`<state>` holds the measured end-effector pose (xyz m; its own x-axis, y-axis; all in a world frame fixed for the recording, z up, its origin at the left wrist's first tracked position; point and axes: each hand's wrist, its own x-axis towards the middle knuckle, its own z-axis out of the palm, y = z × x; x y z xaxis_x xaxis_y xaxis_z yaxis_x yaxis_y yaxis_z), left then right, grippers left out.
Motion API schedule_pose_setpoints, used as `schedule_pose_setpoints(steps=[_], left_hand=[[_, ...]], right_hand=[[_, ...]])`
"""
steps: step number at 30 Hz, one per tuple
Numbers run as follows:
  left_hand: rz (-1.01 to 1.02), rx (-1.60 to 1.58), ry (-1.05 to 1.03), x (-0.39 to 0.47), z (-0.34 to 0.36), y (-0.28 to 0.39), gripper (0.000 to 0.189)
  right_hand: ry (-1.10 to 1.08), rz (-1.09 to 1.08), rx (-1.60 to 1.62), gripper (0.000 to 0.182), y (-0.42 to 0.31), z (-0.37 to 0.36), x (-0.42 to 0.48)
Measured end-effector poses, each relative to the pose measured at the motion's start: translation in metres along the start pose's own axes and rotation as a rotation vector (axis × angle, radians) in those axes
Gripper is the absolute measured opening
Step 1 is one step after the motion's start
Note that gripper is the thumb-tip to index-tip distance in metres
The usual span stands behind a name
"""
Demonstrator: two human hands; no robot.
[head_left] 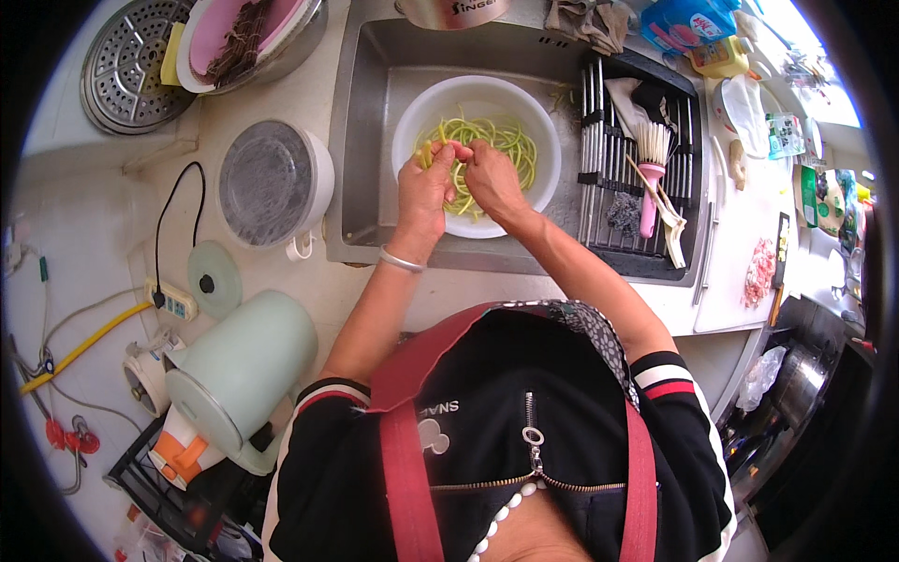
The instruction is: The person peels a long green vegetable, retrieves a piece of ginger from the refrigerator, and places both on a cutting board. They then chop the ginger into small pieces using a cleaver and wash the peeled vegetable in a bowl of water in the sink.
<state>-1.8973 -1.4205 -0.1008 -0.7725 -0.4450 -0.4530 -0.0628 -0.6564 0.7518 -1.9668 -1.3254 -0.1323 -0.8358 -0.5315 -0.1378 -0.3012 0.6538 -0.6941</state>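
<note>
A white plastic basin (546, 179) stands in the stainless steel sink (365, 140). Long, thin green vegetable stems (516, 144) lie coiled inside it. Above the basin's left half, my left hand (426, 184) grips a few of these stems, whose ends stick up past the thumb and fingers. The fingertips of my right hand (496, 177) pinch at the stems, right against the left fingertips. My right fingers partly hide what lies between them. A bangle (402, 260) circles my left wrist.
Right of the basin, a roll-up drying rack (590, 140) bears a pink-handled brush (652, 183). Farther right, chopped meat (760, 272) and a knife (781, 256) lie on a white board (727, 295). Left stand a lidded pot (265, 184), a green kettle (242, 358) and a power strip (172, 301).
</note>
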Motion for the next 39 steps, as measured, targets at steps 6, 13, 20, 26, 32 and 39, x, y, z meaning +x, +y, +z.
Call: schedule_pose_setpoints(steps=[6, 13, 20, 26, 32, 39], left_hand=[[-0.066, -0.063, -0.041, 0.009, -0.038, 0.045, 0.022], [-0.298, 0.242, -0.231, -0.01, -0.021, 0.042, 0.024], [0.168, 0.821, -0.17, -0.014, -0.021, 0.028, 0.017], [0.326, 0.669, 0.154, -0.014, -0.028, 0.027, 0.018], [0.193, 0.286, 0.189, 0.004, -0.04, 0.05, 0.014], [-0.088, 0.013, 0.21, 0.0, -0.054, 0.018, 0.013]], right_hand=[[-0.254, 0.549, 1.161, 0.014, 0.012, -0.045, 0.009], [-0.249, -0.244, 0.229, 0.02, -0.03, -0.072, 0.021], [-0.359, 0.011, 0.488, 0.015, -0.034, -0.052, 0.0], [-0.797, 0.396, 0.479, 0.009, 0.009, -0.014, -0.037], [0.287, -0.565, -0.551, 0.01, 0.058, -0.077, 0.088], [-0.148, -0.546, -0.664, 0.011, 0.048, -0.02, 0.107]])
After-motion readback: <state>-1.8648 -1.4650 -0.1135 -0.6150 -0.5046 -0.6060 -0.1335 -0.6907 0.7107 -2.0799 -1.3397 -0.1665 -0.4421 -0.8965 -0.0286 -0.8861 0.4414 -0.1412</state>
